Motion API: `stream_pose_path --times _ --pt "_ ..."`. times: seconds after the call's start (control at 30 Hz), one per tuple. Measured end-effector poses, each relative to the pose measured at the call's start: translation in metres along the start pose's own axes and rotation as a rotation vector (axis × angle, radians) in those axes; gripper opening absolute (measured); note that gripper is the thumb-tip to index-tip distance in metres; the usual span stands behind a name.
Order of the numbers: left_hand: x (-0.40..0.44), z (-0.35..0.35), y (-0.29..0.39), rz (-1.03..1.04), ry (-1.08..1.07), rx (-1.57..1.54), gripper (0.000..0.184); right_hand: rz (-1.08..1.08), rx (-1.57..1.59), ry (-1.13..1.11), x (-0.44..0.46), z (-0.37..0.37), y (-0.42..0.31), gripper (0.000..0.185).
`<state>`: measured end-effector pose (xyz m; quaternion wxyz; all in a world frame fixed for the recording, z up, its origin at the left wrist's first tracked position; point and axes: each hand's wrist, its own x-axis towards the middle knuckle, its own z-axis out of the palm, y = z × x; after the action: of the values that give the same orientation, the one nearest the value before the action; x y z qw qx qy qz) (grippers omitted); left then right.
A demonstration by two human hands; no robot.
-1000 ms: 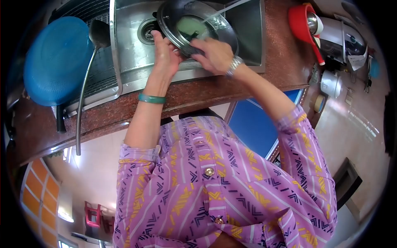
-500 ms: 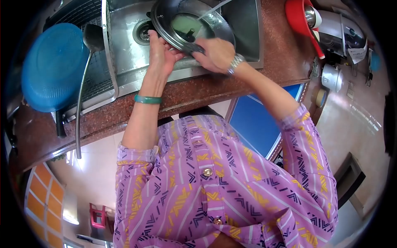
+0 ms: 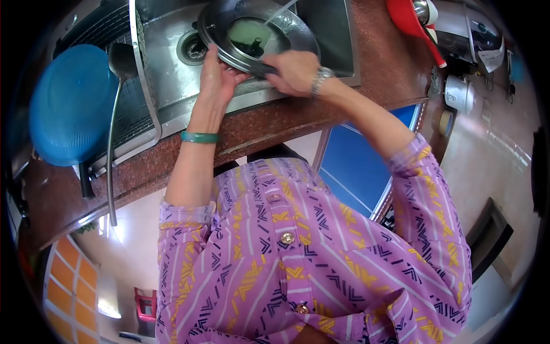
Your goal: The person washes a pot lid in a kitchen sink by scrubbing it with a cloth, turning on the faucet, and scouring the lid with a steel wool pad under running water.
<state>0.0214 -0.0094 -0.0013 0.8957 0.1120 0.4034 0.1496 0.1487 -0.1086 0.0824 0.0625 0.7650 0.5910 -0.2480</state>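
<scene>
Over the sink, my left hand (image 3: 216, 80) supports the rim of a round lid (image 3: 224, 50), its thumb on top and its fingers curled beneath. The lid has a wide metal band, a greenish see-through middle and a short black knob (image 3: 256, 46). My right hand (image 3: 295, 73) is closed round a dark pad (image 3: 262, 70) pressed at the lid's near edge; the fingers partly hide it. A thin stream of water (image 3: 281, 11) falls onto the lid. Behind the lid, a wider metal bowl-like shape (image 3: 308, 43) shows in part.
The steel sink (image 3: 172, 37) has a drain (image 3: 192, 49) left of the lid. A wire dish rack (image 3: 143, 63) holds a blue colander (image 3: 71, 106) and a long-handled wok spatula (image 3: 117, 92). A red container (image 3: 408, 17) stands right on the brown counter (image 3: 375, 69). Below is a blue panel (image 3: 349, 166).
The whole view has shifted slightly, so the sink and hands sit a little further left. My right hand stays at the lid's near edge, and my left hand keeps its hold on the rim.
</scene>
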Motion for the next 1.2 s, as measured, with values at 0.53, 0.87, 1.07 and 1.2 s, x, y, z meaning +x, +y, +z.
stream_pose_path --times 0.53,0.87,1.07,1.2 --pt "-0.005 0.006 -0.001 0.012 0.098 -0.026 0.031 -0.085 -0.015 -0.048 -0.013 0.004 0.03 0.027" --pt "-0.007 0.0 0.006 -0.132 -0.067 0.124 0.037 0.054 0.458 -0.055 0.048 0.001 0.012 0.041" --pt "-0.016 0.011 0.005 -0.221 -0.159 0.337 0.039 0.179 0.09 -0.304 0.03 0.017 0.101 0.044" --pt "-0.019 0.009 0.014 -0.058 0.003 0.327 0.035 0.286 0.117 -0.178 0.054 0.024 0.126 0.044"
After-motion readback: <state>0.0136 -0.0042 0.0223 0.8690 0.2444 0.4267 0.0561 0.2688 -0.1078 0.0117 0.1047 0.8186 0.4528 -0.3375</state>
